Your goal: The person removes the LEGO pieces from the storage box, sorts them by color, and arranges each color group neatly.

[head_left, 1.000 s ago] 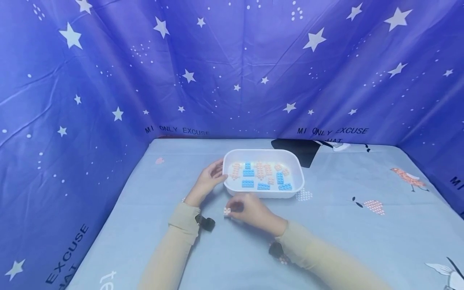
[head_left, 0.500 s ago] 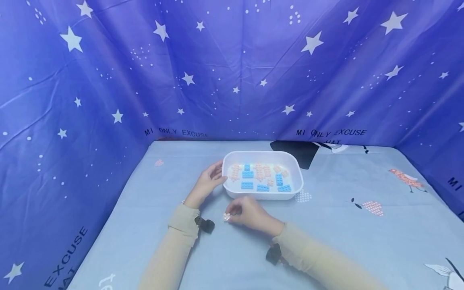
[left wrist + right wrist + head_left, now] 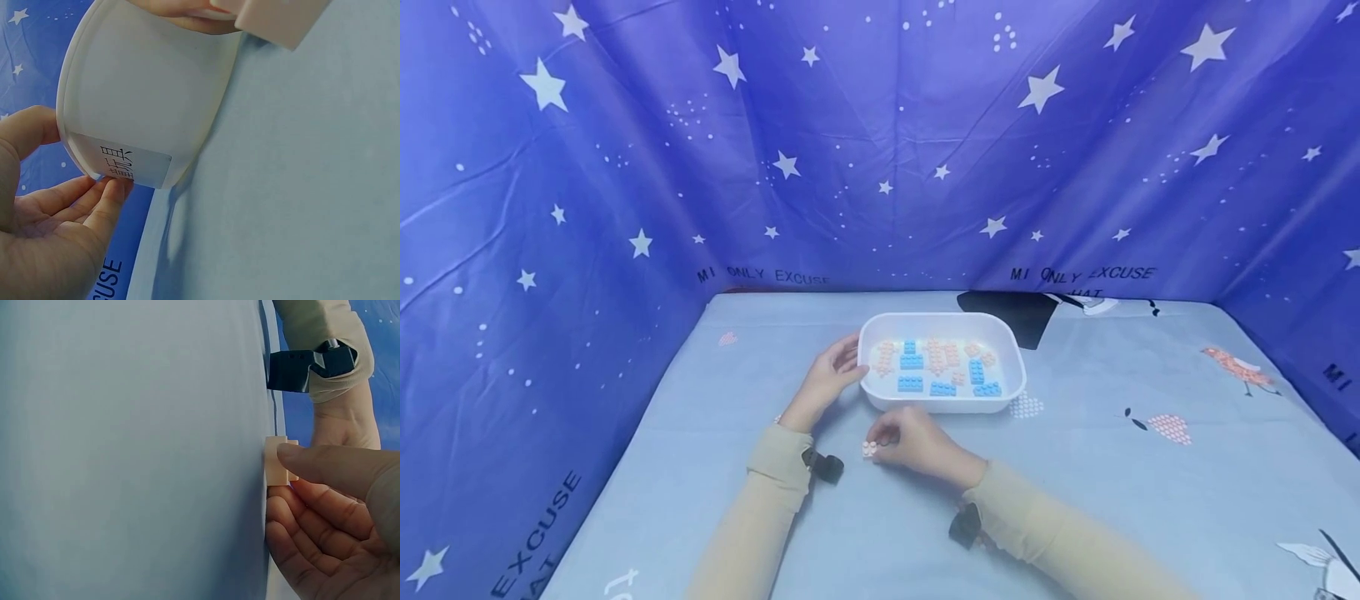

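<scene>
A white plastic tub stands on the cloth-covered table, with several blue and peach toy bricks lying in it. My left hand holds the tub's left end. In the left wrist view the thumb lies over the rim and the fingertips touch the outer wall by a printed label. In front of the tub, my right hand pinches a small peach toy brick with its studs showing. The right wrist view shows this brick at the cloth surface, the thumb against it and the other fingers curled below.
Light blue cloth with printed hearts, a bird and black shapes covers the table. A purple-blue star-patterned curtain surrounds its back and sides. Inside the tub, blue bricks and peach bricks lie spread out.
Over the first half second, my right hand moved slightly toward me with the peach brick, which tilted a little. It has since stayed nearly still. My left hand keeps its hold on the tub.
</scene>
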### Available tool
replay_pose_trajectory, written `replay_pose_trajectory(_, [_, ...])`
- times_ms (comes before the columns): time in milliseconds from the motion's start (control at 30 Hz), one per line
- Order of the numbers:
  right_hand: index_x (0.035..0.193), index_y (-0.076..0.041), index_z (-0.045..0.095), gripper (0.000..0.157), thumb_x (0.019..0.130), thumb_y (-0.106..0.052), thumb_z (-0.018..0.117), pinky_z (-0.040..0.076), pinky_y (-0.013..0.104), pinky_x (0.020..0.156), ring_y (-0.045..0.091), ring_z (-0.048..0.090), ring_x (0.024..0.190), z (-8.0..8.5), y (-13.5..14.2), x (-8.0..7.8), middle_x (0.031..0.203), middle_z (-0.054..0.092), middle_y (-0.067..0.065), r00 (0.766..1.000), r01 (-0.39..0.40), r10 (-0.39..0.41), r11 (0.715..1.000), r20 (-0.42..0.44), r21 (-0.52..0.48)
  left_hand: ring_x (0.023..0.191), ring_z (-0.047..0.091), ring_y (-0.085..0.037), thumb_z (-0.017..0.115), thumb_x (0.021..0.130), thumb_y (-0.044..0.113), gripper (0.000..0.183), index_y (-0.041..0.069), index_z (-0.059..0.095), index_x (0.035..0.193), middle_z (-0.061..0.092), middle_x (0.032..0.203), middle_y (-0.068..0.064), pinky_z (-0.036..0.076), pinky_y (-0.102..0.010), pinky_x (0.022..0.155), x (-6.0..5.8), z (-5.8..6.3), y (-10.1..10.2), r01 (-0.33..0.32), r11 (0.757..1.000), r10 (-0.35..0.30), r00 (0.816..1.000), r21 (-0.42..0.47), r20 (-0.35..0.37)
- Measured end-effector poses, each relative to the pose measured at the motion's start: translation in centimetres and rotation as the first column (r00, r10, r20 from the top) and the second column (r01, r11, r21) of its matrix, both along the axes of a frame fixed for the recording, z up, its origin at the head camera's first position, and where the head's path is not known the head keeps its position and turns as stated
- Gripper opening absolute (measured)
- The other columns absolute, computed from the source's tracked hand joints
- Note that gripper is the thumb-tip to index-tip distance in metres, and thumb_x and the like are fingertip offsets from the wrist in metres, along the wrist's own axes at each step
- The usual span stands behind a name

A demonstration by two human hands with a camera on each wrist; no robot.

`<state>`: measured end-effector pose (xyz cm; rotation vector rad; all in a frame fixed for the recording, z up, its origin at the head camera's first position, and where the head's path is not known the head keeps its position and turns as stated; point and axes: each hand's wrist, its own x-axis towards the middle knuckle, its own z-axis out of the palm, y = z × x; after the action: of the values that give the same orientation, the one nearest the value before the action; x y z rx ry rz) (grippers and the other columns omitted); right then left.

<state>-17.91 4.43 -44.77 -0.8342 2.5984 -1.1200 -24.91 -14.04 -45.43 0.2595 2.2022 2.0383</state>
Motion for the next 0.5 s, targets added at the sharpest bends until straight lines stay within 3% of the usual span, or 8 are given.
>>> replay_pose_trajectory(300, [0.095,-0.009,0.074,0.023,0.074,-0.011,0.081,0.055,0.021,0.072,0.012,0.064,0.079,-0.22,0.19,0.19,0.086,0.072,-0.001,1.000,-0.001,0.002,1.000,0.031,-0.031,0.136,0.044,-0.030,0.065,0.088,0.007,0.065,0.007,0.038,0.147,0.045,0.148,-0.016,0.038,-0.038,0.115,0.11,0.12,-0.06,-0.011,1.000,0.012,1.000,-0.023,0.013])
replay_pose_trajectory(500, [0.099,-0.009,0.074,0.026,0.074,-0.011,0.081,0.057,0.026,0.078,0.012,0.066,0.085,-0.14,0.33,0.30,0.091,0.073,-0.001,0.999,0.013,-0.011,0.999,0.047,-0.052,0.136,0.044,-0.030,0.065,0.088,0.006,0.063,0.007,0.039,0.146,0.046,0.147,-0.016,0.038,-0.037,0.115,-0.06,0.24,0.14,-0.022,0.999,0.022,1.000,-0.024,0.012])
